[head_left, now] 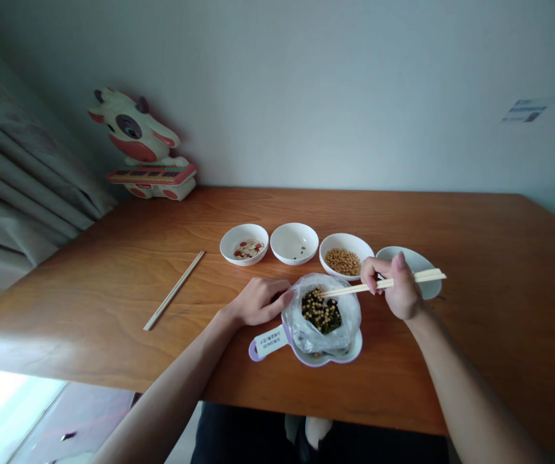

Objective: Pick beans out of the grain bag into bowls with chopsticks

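My right hand [396,285] is closed around a pair of pale chopsticks [354,289]. Their tips reach into an opened clear plastic bag [349,314] that holds yellow soybeans mixed with small dark green beans [323,312]. Under the bag is a purple-rimmed white dish [328,359] with a labelled handle [270,343] pointing left. At the bag's left edge my left hand [262,301] rests, its thumb and fingers at the plastic; whether it pinches the bag is hard to see. Behind the bag stands a white bowl of soybeans [343,261].
A bowl with red and pale pieces [248,249] and a bowl with a few dark bits [295,243] stand left of the soybean bowl. Partly behind my right hand is another bowl [410,259]. Chopsticks [175,290] lie at left; a cow toy keyboard [146,151] leans at the wall.
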Tool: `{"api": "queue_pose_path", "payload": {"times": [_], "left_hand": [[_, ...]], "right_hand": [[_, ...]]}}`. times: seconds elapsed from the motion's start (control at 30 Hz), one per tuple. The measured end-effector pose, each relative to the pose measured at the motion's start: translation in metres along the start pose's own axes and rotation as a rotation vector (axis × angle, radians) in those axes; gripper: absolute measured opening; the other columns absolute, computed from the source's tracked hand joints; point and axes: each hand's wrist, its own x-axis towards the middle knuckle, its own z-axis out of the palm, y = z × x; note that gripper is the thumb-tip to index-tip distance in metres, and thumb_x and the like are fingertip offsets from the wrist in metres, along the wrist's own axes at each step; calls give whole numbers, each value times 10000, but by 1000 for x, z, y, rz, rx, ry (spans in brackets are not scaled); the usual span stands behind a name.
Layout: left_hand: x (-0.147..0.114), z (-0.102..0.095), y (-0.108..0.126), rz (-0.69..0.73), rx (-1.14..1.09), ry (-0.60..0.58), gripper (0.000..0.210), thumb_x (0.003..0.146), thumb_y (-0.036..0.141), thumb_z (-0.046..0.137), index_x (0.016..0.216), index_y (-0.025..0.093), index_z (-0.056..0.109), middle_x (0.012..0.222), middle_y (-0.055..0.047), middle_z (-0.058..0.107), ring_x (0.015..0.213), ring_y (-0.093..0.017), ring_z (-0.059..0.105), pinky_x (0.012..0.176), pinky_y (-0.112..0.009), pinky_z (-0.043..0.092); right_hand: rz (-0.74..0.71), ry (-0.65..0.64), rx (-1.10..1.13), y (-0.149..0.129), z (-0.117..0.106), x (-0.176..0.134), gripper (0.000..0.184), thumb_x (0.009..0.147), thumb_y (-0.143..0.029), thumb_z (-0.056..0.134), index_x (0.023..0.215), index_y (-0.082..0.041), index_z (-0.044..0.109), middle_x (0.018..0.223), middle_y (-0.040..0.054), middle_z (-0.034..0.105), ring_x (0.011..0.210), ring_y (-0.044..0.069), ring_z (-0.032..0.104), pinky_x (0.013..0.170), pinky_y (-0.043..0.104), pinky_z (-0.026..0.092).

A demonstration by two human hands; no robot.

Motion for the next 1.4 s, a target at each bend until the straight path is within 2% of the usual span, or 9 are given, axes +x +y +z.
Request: {"api": "queue_pose_path", "payload": {"times": [0.13, 0.47, 0.73, 0.87, 1.07, 1.4], "left_hand": [[1, 0, -1, 9, 7, 0, 468, 1117, 476, 321, 827, 176, 534, 762, -28, 622, 661, -143, 541, 658, -265, 383], [-1, 1, -3, 11, 28, 27, 454, 1110, 474, 352, 835, 181, 565, 774, -42, 661, 654, -152, 567, 660, -273, 408], [-2, 3, -5, 35, 35, 47, 448, 1113, 462, 357, 826, 181, 556, 755, -30, 645, 654, -146, 570, 648, -268, 395], [-2, 3, -5, 32, 28, 51, 417, 1107, 441, 382, 840, 179, 568, 772, -24, 649, 662, -138, 573, 655, -257, 402], [-2, 2, -3, 28, 22, 48, 421, 1105, 442, 382, 829, 178, 560, 766, -25, 643, 648, -133, 543, 645, -255, 390], [-4, 3, -2, 11, 18, 62, 410, 1104, 437, 392, 825, 180, 545, 762, -14, 626, 644, -125, 524, 649, -251, 378]], "right_hand": [[41, 26, 35, 3, 1, -1, 805, 991, -774, 54, 605, -244, 520, 563, 41, 464, 553, 191, 405, 567, 374, 315], [21, 74, -39, 4, 3, -1, 797, 982, -786, 81, 600, -257, 538, 557, 53, 472, 567, 215, 431, 572, 393, 299], [29, -40, -133, -12, -5, 16, 810, 983, -797, 89, 598, -239, 533, 535, 27, 456, 523, 179, 416, 553, 369, 296], [33, 9, -69, -6, -8, 6, 819, 973, -808, 97, 580, -251, 550, 539, 46, 477, 535, 198, 435, 545, 381, 295], [-42, 135, 40, -8, -5, -2, 801, 978, -800, 126, 551, -257, 532, 532, 53, 469, 540, 212, 435, 552, 393, 313], [-41, 156, 97, 1, 0, -10, 781, 979, -801, 124, 595, -253, 527, 552, 47, 469, 544, 210, 409, 554, 388, 301]]}}
